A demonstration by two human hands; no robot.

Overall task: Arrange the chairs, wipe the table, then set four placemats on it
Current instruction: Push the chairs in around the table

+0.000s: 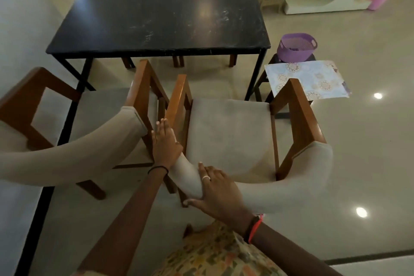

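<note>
Head view: chair-arranging step; left hand (165,143) flat, fingers straight against the chair (230,136), right hand (215,188) gripping its padded back. Chair stands near the surface (156,18); next, likely push it in

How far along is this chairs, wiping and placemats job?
Done: nothing clearly. In hand: chair arranging, left hand pressing the wooden arm of the right chair, right hand gripping its padded back. Left: the table is smudged and bare; the placemats lie beside it.
</note>
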